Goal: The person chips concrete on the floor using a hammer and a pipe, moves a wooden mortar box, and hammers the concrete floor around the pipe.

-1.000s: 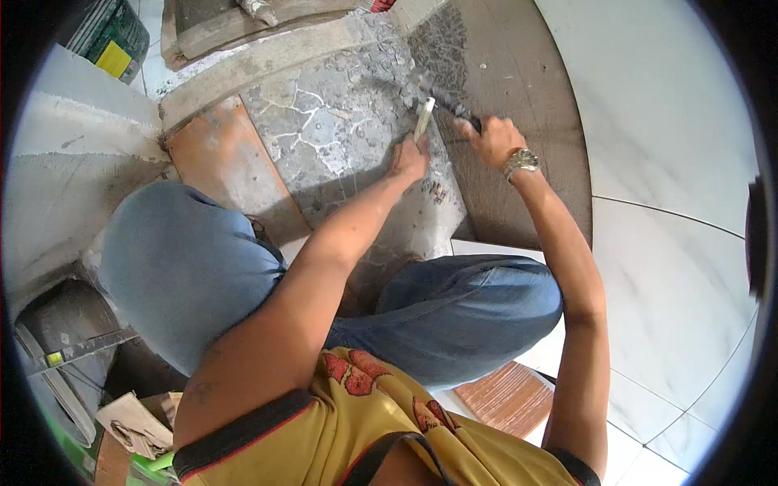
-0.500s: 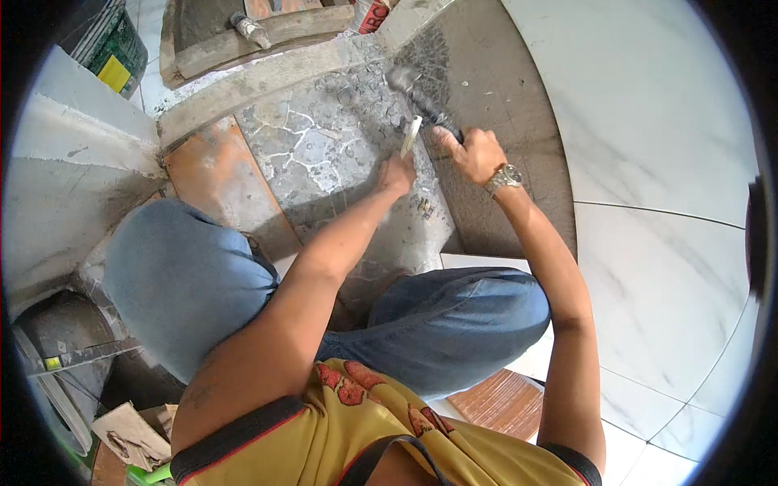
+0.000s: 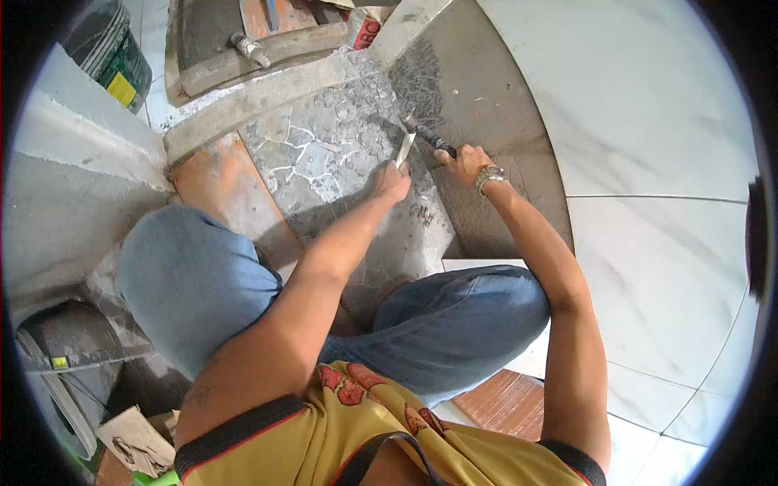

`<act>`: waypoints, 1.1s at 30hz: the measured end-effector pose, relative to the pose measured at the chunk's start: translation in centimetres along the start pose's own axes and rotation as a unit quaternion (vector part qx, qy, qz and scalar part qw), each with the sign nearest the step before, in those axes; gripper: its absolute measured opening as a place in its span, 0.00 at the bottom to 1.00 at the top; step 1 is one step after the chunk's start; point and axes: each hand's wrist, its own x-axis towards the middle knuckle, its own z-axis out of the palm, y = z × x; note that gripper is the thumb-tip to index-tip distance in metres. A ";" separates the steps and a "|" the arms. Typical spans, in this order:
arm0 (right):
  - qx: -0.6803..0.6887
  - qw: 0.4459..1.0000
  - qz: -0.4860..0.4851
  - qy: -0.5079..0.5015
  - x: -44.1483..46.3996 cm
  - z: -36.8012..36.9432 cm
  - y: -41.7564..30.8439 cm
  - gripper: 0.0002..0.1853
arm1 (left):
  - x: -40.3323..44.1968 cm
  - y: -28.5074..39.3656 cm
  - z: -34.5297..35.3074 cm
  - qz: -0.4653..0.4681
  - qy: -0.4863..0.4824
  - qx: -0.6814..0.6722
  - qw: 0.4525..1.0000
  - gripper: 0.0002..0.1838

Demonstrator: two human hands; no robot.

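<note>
My left hand (image 3: 391, 183) is closed around a pale chisel-like bar (image 3: 406, 150), which stands tilted over the rough grey floor patch (image 3: 340, 121). In my right hand (image 3: 468, 166) is the dark handle of a hammer (image 3: 429, 134). The hammer's head is close to the upper end of the bar; whether they touch I cannot tell. White crack-like lines and loose grey chips mark the patch to the left of the tools. The bar's lower end is hidden by my left hand.
A brown-grey curved slab (image 3: 502, 105) lies right of the patch, with white marbled tiles (image 3: 648, 259) beyond. An orange-grey board (image 3: 231, 182) is at the left. A green bucket (image 3: 121, 69) and a wooden-edged tray (image 3: 267, 53) stand at the top left.
The hammer was raised and blurred half a second ago; its head has come down toward the bar. My view has shifted slightly, and both hands sit a little lower and further left than one second ago.
</note>
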 end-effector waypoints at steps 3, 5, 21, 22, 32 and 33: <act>0.019 0.999 -0.002 0.039 -0.8 0.1 -0.1 0.44 | 0.6 -0.5 0.6 -0.005 0.006 0.008 1.000 0.26; 0.031 0.998 -0.026 0.047 -0.1 -0.2 0.0 0.44 | 1.4 -0.7 -0.5 0.014 0.011 0.014 1.000 0.26; 0.044 0.963 -0.262 -0.051 -4.1 14.0 -2.7 0.22 | 4.2 18.3 -41.2 0.179 0.154 0.454 0.859 0.17; 0.070 0.963 -0.247 -0.079 -4.8 14.7 -3.4 0.23 | 4.7 18.2 -42.6 0.181 0.209 0.392 0.878 0.17; -0.165 0.870 -0.391 -0.250 -2.5 24.8 -6.1 0.30 | 11.6 5.4 -46.7 -0.021 0.399 -0.021 0.917 0.19; -0.201 0.840 -0.430 -0.263 -0.7 23.3 -8.3 0.28 | 11.5 5.2 -47.2 -0.044 0.416 -0.051 0.907 0.19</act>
